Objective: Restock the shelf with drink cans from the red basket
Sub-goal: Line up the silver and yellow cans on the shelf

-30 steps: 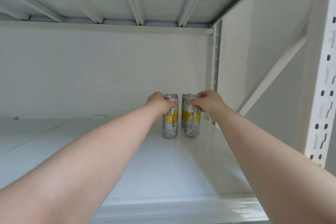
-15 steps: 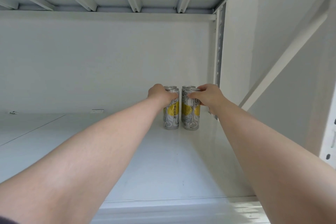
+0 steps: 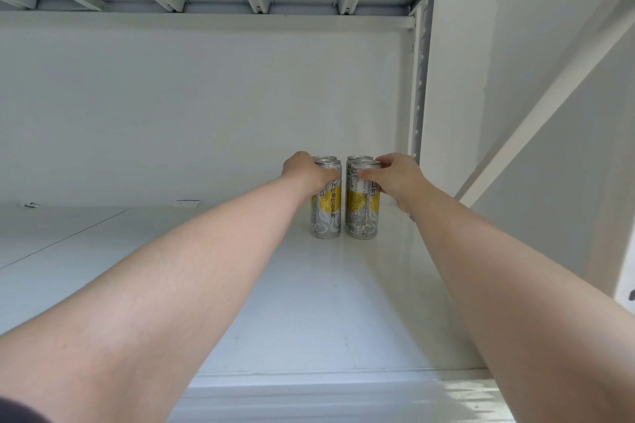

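Left hand (image 3: pixel 305 171) grips left can (image 3: pixel 329 216); right hand (image 3: pixel 399 177) grips right can (image 3: pixel 361 216).

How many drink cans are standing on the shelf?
4. The left front can is gripped by the left hand, the right front can by the right hand. Behind them the rims of the left rear can and right rear can show. Others may be hidden.

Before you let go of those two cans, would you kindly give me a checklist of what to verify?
1. Left front can upright on the shelf: ok.
2. Right front can upright: ok.
3. Left hand and right hand each grip their can's top: ok.
4. Front cans side by side, apart: ok.
5. Front cans snug against the back cans: cannot tell.
6. Red basket at hand: cannot tell, not in view.
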